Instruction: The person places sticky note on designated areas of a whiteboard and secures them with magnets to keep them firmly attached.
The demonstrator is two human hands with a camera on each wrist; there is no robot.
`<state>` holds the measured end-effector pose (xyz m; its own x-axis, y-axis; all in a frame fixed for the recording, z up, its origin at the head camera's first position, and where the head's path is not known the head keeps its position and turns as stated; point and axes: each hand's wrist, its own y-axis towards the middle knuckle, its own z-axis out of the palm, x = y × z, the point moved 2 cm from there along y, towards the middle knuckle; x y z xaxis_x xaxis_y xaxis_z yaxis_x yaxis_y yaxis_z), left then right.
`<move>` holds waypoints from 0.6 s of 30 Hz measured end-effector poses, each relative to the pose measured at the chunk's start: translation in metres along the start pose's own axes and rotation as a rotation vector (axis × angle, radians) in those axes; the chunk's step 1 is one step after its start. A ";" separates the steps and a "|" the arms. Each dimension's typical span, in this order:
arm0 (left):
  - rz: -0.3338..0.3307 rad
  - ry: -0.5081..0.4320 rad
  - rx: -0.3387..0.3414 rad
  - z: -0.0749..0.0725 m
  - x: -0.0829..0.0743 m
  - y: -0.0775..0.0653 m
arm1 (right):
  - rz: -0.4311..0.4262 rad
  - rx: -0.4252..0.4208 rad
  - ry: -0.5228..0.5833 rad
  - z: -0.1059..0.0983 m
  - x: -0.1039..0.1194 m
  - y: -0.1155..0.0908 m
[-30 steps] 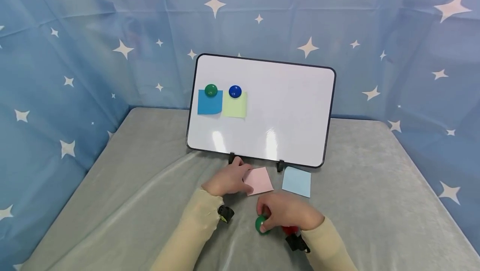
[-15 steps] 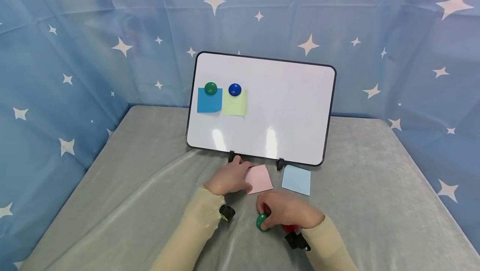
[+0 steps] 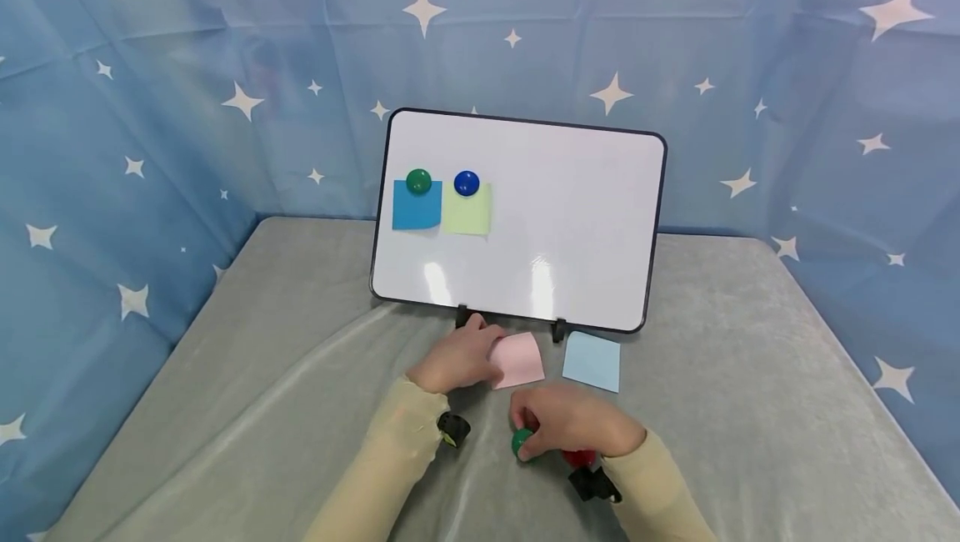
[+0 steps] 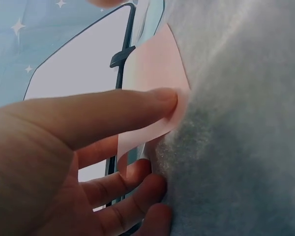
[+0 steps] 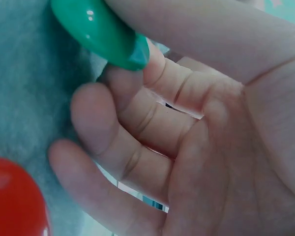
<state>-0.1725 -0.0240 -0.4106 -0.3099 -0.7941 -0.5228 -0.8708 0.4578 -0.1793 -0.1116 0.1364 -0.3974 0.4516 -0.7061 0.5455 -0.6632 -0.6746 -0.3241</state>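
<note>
My left hand (image 3: pixel 456 358) pinches the left edge of a pink sticky note (image 3: pixel 521 361) near the foot of the whiteboard. In the left wrist view the thumb presses on the note's face and the note bends, with fingers behind it. My right hand (image 3: pixel 576 422) holds a round green magnet (image 3: pixel 521 443) between thumb and fingers, low over the cloth. In the right wrist view the green magnet (image 5: pixel 101 34) is tilted. A red magnet (image 3: pixel 579 458) lies on the cloth beneath the right hand, partly hidden by it.
A whiteboard (image 3: pixel 570 217) leans on black stand feet (image 3: pixel 558 330). On it a green magnet (image 3: pixel 418 182) holds a blue note (image 3: pixel 417 210), and a dark blue magnet (image 3: pixel 467 183) holds a yellow-green note (image 3: pixel 467 217). A light blue note (image 3: pixel 592 362) lies on the grey cloth (image 3: pixel 735 375).
The pink note's far right corner now curves up in the left hand's pinch. The green magnet has tipped in the right hand's fingers, showing less of its face. Both hands stay nearly in place.
</note>
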 end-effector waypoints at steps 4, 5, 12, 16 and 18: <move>0.023 -0.010 -0.008 0.000 0.001 -0.001 | -0.014 -0.004 0.026 0.000 0.001 0.000; 0.029 -0.011 -0.008 0.000 0.001 -0.001 | -0.015 -0.006 0.031 0.000 0.001 0.000; 0.042 0.006 -0.002 0.000 0.002 0.000 | 0.012 -0.020 0.024 -0.001 0.002 0.001; 0.022 0.002 -0.002 0.000 0.002 0.001 | 0.010 -0.029 0.011 -0.001 0.003 0.001; 0.009 0.012 0.004 0.000 0.001 0.001 | 0.001 -0.035 0.011 -0.001 0.004 0.001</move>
<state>-0.1737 -0.0244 -0.4115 -0.3226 -0.7947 -0.5143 -0.8665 0.4666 -0.1775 -0.1113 0.1334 -0.3947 0.4443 -0.7043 0.5536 -0.6842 -0.6657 -0.2978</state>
